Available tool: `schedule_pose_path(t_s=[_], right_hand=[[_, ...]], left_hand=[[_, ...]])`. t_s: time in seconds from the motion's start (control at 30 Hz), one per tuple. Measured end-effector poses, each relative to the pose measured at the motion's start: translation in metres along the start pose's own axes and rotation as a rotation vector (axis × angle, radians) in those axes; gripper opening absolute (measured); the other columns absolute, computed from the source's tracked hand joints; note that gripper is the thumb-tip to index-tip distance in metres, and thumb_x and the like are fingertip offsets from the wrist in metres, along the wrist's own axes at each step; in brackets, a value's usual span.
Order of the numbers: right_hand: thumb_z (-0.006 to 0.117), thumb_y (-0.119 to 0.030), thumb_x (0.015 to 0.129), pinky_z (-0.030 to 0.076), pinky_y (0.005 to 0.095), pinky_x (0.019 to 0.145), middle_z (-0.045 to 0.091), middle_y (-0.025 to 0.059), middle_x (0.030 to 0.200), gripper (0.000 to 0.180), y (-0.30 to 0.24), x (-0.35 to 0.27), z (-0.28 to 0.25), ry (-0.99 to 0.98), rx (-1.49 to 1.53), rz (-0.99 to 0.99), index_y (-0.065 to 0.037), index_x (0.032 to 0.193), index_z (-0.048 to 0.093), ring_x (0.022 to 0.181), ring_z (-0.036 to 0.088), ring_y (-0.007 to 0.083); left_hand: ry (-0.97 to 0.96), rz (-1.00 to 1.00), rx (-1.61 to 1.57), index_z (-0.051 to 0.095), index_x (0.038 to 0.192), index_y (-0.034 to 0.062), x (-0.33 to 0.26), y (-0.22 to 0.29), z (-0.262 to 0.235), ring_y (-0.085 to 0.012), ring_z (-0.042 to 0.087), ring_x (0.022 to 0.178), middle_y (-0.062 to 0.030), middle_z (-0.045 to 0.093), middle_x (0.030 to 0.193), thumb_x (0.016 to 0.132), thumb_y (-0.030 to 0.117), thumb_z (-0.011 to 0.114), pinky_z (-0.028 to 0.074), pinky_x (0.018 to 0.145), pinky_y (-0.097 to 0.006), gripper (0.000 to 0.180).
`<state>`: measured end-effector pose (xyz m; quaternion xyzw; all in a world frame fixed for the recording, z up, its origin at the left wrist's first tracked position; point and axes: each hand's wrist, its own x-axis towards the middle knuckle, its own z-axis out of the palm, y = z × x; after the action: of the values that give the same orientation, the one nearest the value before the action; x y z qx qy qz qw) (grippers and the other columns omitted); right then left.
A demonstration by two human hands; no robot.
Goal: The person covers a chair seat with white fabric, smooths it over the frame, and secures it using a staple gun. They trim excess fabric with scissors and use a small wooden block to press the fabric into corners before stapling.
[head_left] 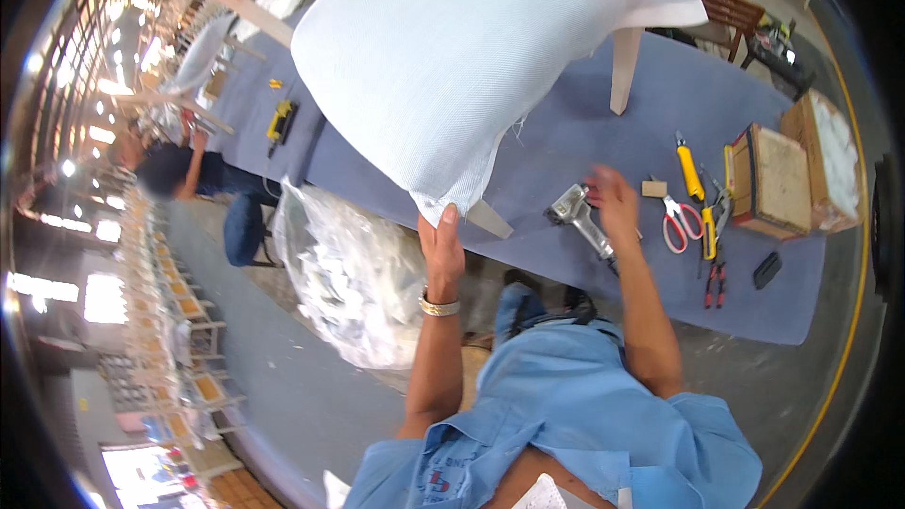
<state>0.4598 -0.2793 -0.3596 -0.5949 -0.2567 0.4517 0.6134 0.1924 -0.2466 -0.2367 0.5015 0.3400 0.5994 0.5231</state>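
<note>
A chair seat covered in pale blue-white woven fabric [452, 47] stands on the table, with light wooden legs showing below it. My left hand [441, 243] is closed on the fabric at the seat's near corner, thumb pressed on top. Loose threads hang from the fabric edge beside that corner. To the right, a silver staple gun [583, 219] lies on the table near its front edge. Just beside it is my right hand [615, 203], slightly blurred, its fingers apart and holding nothing that I can see.
Red-handled scissors [681, 224], a yellow utility knife [690, 168], pliers [716, 285] and a black block [767, 270] lie right on the grey-blue table [754, 316]. Boxes [771, 181] stand beyond. Clear plastic sheeting [353, 273] bulges at the front left; another person [193, 170] works far left.
</note>
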Motion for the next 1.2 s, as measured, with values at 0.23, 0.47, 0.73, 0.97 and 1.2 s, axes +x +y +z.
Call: schedule_pose_path(t_s=[0.23, 0.47, 0.73, 0.97, 1.2], right_hand=[[0.03, -0.051, 0.108, 0.051, 0.0403, 0.091, 0.067, 0.0163, 0.115, 0.065, -0.154, -0.051, 0.189, -0.101, 0.88, 0.33, 0.004, 0.132, 0.054, 0.105, 0.064, 0.0265], [0.023, -0.048, 0.109, 0.05, 0.0396, 0.092, 0.067, 0.0219, 0.114, 0.07, -0.148, -0.045, 0.207, 0.04, 0.711, 0.159, 0.011, 0.125, 0.057, 0.105, 0.065, 0.0319], [0.022, -0.047, 0.11, 0.049, 0.0383, 0.082, 0.071, 0.0174, 0.091, 0.071, -0.126, -0.046, 0.211, 0.154, 0.368, -0.076, 0.009, 0.104, 0.066, 0.087, 0.067, 0.027], [0.027, -0.043, 0.111, 0.048, 0.0334, 0.08, 0.07, 0.0111, 0.091, 0.064, -0.131, -0.05, 0.214, 0.189, 0.441, -0.111, 0.007, 0.102, 0.065, 0.085, 0.063, 0.018], [0.042, -0.031, 0.109, 0.048, 0.0332, 0.084, 0.06, 0.0084, 0.094, 0.036, -0.118, -0.066, 0.175, 0.263, -0.173, -0.454, 0.002, 0.109, 0.056, 0.087, 0.058, 0.0171]], left_hand=[[0.18, -0.218, 0.159, 0.034, 0.149, 0.0027, -0.004, 0.002, -0.006, -0.0245, 0.046, 0.132, -0.0132, 0.048, 0.145, 0.097, 0.049, 0.063, 0.037, 0.107, -0.043, 0.075], [0.015, -0.177, 0.33, 0.04, 0.144, -0.0069, 0.02, 0.04, 0.022, -0.0273, 0.052, 0.126, -0.0171, 0.051, 0.141, 0.092, 0.034, 0.074, 0.044, 0.104, -0.041, 0.074], [-0.029, -0.111, 0.378, 0.057, 0.129, -0.0107, 0.027, 0.052, 0.023, -0.0248, 0.063, 0.109, -0.0169, 0.065, 0.122, 0.087, 0.017, 0.079, 0.05, 0.096, -0.037, 0.055], [-0.009, -0.023, 0.433, 0.068, 0.107, -0.0105, 0.033, 0.035, 0.01, -0.0193, 0.069, 0.088, -0.0148, 0.074, 0.097, 0.083, 0.024, 0.085, 0.054, 0.08, -0.035, 0.045], [0.028, 0.028, 0.55, 0.07, 0.097, -0.0066, 0.036, 0.035, 0.003, -0.0333, 0.074, 0.079, -0.0193, 0.075, 0.083, 0.074, 0.05, 0.085, 0.056, 0.071, -0.041, 0.063]])
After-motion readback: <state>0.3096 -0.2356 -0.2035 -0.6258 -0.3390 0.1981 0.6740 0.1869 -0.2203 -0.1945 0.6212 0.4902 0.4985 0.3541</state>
